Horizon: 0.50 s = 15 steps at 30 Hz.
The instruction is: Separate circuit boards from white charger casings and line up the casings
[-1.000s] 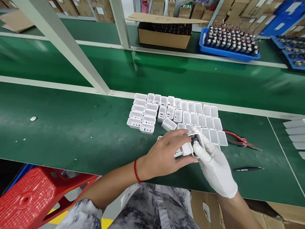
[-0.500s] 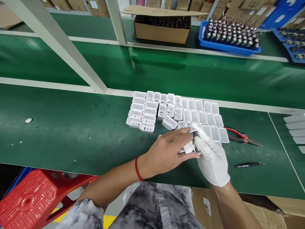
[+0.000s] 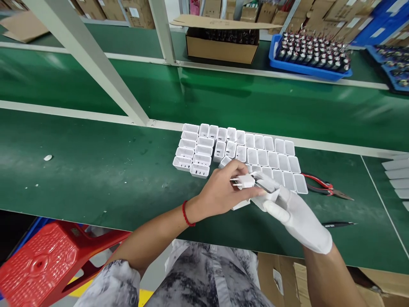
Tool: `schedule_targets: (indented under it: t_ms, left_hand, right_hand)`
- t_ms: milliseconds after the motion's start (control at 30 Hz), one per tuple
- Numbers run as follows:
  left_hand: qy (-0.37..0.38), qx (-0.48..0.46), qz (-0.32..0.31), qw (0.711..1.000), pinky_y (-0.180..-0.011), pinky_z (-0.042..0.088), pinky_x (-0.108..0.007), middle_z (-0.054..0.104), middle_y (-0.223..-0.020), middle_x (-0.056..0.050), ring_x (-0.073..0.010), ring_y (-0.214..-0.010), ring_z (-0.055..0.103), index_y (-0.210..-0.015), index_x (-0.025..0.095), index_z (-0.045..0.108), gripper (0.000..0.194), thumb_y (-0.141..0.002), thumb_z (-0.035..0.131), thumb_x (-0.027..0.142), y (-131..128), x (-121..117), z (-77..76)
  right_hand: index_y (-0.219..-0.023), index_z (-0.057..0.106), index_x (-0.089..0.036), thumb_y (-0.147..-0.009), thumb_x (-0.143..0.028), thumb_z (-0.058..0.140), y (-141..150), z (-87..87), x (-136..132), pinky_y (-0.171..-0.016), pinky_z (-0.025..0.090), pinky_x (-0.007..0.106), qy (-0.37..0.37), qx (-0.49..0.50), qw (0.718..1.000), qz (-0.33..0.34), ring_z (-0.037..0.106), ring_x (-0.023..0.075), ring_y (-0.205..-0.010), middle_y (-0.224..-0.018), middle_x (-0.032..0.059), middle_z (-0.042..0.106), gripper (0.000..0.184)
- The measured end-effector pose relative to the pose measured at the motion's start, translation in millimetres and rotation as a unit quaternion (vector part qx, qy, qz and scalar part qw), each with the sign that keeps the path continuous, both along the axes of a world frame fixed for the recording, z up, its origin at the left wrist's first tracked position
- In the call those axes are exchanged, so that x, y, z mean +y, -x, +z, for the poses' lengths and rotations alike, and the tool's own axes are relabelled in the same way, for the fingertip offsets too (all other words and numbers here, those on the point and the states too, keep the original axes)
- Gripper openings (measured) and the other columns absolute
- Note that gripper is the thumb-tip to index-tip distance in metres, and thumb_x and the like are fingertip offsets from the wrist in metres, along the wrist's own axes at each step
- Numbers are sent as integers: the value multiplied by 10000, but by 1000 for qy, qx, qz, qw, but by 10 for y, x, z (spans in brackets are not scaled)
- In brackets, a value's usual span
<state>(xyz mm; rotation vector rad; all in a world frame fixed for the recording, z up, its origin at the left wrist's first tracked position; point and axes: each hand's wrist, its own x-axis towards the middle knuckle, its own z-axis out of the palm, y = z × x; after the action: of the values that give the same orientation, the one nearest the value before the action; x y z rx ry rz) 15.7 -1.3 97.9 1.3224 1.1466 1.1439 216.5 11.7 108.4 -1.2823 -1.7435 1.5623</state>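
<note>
My left hand [image 3: 220,189], bare and with a red cord at the wrist, closes its fingers and thumb around a white two-pin plug [image 3: 245,181]. Its metal pins point left. In a white glove, my right hand [image 3: 295,215] grips a white plastic case [image 3: 270,197] that meets the plug's right side. Fingers and glove cover part of both pieces, so I cannot tell whether they are joined. Just beyond the hands stand rows of open white plastic cases [image 3: 273,159], some with small slots in the bottom. Another white piece [image 3: 242,205] shows under my left hand.
Red-handled pliers [image 3: 326,186] and black tweezers [image 3: 338,224] lie on the green bench at right. White cases [image 3: 396,175] line the right edge. A shelf above carries a cardboard box [image 3: 222,47] and a blue tray [image 3: 306,71] of parts. A red stool [image 3: 41,264] stands lower left.
The two-pin plug has come into view between my left fingers. My gloved hand has turned and its wrist has shifted right, partly covering the tweezers. The view has shifted slightly.
</note>
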Motion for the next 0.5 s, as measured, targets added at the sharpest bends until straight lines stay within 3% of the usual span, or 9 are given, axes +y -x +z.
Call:
schedule_targets:
  t_ms: [67, 133, 200, 267, 333, 400, 500]
  left_hand:
    - [30, -22, -17, 999, -527, 452, -217, 572, -712, 48, -90, -585, 529, -867, 210, 528, 411, -743, 813, 480, -23, 20, 17]
    - [75, -42, -53, 995, -494, 454, -214, 556, -662, 59, -85, -536, 529, -874, 208, 535, 408, -750, 803, 489, -37, 42, 56]
    - [118, -59, -83, 988, -459, 467, -209, 565, -632, 59, -92, -508, 556, -943, 204, 561, 418, -779, 763, 531, -30, 67, 111]
    - [142, -70, -78, 984, -430, 482, -203, 615, -667, 36, -108, -520, 605, -1053, 199, 581, 472, -813, 709, 586, 1, 88, 159]
    - [147, -76, -51, 985, -411, 491, -194, 670, -744, -2, -113, -544, 638, -1089, 193, 594, 521, -829, 664, 639, 49, 101, 176]
    - [142, -80, -30, 986, -408, 499, -186, 698, -794, -32, -110, -563, 647, -1029, 178, 617, 530, -832, 639, 671, 102, 99, 152]
    - [131, -85, -35, 987, -419, 515, -175, 697, -807, -47, -105, -588, 650, -911, 162, 636, 499, -849, 627, 657, 170, 75, 58]
  right_hand:
    - [-1502, 450, -289, -770, -661, 737, -8, 32, 0, -675, 583, 364, 32, 12, 999, -5, 659, 213, -698, -686, -18, 663, 870]
    - [-1531, 394, -273, -793, -666, 700, 10, 44, 0, -511, 499, 308, 83, 49, 995, -4, 552, 171, -504, -563, -56, 588, 890]
    - [-1456, 485, -236, -827, -695, 615, 43, 45, 15, -413, 397, 285, 129, 97, 987, -8, 474, 153, -407, -540, -41, 578, 789]
    - [-1246, 627, -226, -826, -739, 541, 75, 44, 54, -347, 305, 278, 155, 140, 977, -43, 413, 142, -357, -530, -24, 549, 669]
    - [-1071, 662, -248, -800, -760, 531, 93, 46, 107, -312, 231, 274, 149, 158, 970, -114, 355, 128, -350, -570, -15, 542, 593]
    - [-1071, 647, -281, -809, -759, 515, 95, 56, 161, -313, 199, 269, 127, 151, 965, -174, 323, 123, -372, -656, -5, 577, 561]
    - [-1169, 632, -321, -862, -777, 422, 94, 82, 227, -327, 207, 267, 118, 134, 966, -189, 304, 127, -397, -730, 3, 607, 589]
